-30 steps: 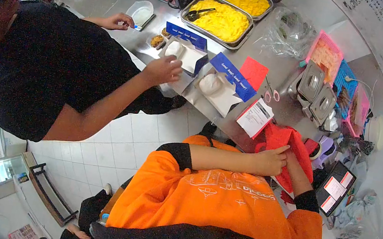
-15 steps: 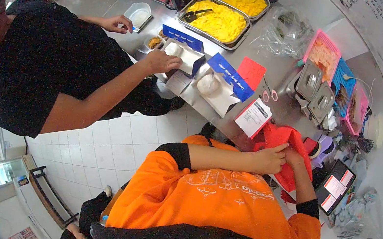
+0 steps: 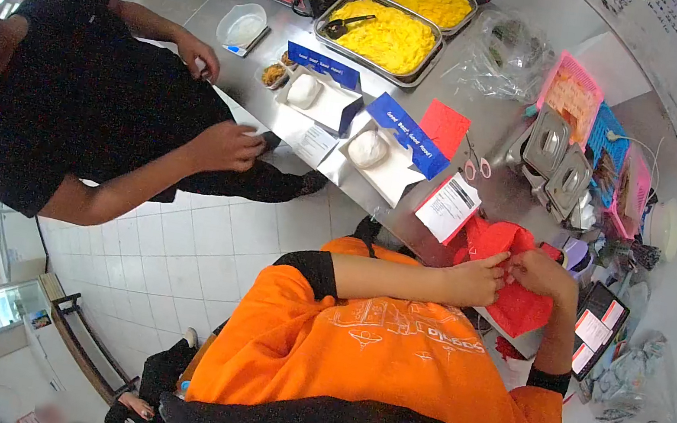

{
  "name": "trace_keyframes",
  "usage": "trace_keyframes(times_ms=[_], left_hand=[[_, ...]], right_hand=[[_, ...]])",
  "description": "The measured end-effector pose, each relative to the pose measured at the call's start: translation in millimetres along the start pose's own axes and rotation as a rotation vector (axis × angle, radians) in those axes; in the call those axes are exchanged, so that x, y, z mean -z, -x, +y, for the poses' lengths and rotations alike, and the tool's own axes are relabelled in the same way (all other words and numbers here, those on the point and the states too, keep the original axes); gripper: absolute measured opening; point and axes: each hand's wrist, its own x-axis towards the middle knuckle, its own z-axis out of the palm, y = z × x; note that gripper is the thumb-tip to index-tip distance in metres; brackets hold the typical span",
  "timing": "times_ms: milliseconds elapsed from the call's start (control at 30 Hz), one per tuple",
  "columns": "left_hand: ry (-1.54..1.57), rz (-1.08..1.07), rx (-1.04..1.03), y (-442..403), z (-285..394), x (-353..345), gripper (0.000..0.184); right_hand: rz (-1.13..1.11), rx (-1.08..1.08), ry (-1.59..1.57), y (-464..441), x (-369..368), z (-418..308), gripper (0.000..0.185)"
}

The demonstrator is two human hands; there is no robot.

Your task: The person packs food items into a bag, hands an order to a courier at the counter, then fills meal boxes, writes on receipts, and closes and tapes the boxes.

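My left hand (image 3: 477, 280) is closed on the upper edge of a red bag (image 3: 521, 312), which looks soft and crumpled. Close beside it, my right hand (image 3: 537, 274) has its fingers bent and pressed on the same bag, near its top. The fingertips of both hands almost meet. Left of the bag, a printed receipt (image 3: 448, 208) lies on a red sheet on the counter. Farther left stand two open boxes with blue lids, each holding a round white wrapped item (image 3: 369, 149) (image 3: 304, 92).
A co-worker in black (image 3: 102, 97) stands at the left of the counter (image 3: 199, 2). Trays of yellow food (image 3: 395, 38) are at the back. Scissors (image 3: 478, 167), lidded metal containers (image 3: 547, 142), baskets (image 3: 578, 99) and a tablet (image 3: 598, 329) lie to the right.
My right hand has come up out of the red bag's folds to its upper edge. My left hand stays at the bag. The co-worker's hand has drawn back from the farther box.
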Motion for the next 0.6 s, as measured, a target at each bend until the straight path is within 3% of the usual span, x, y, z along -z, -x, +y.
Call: trace_keyframes(times_ms=[67, 167, 267, 333, 400, 467, 533, 600], left_hand=[[0.012, -0.028, 0.001, -0.6, -0.8, 1.1, 0.014], [0.010, -0.077, -0.001, -2.6, -2.1, 7.2, 0.014], [0.013, -0.075, -0.006, -3.5, -0.7, 3.1, 0.014], [0.022, -0.069, -0.013, -2.9, 0.3, 2.6, 0.015], [0.022, -0.110, -0.022, -3.3, 1.3, 10.7, 0.016], [0.028, -0.123, -0.028, -3.2, 0.4, 15.8, 0.016], [0.043, -0.110, -0.027, -3.3, -0.3, 17.8, 0.017], [0.041, -0.082, -0.020, -2.3, -0.1, 9.3, 0.018]], right_hand=[[0.072, 0.016, -0.043, 13.9, 22.7, -26.1, 0.014], [0.259, -0.219, -0.007, 16.6, 43.5, -51.0, 0.019], [0.641, 0.009, -0.054, -5.0, 56.0, -81.1, 0.020], [0.637, 0.162, 0.080, -36.9, 55.7, -72.9, 0.029], [0.604, 0.147, 0.155, -66.1, 60.8, -82.4, 0.035], [0.692, 0.245, 0.337, -129.5, 55.4, -51.3, 0.057], [0.608, 0.159, 0.632, -162.8, 67.3, -65.5, 0.074], [0.709, 0.279, 0.864, -207.4, 59.5, -48.3, 0.082]])
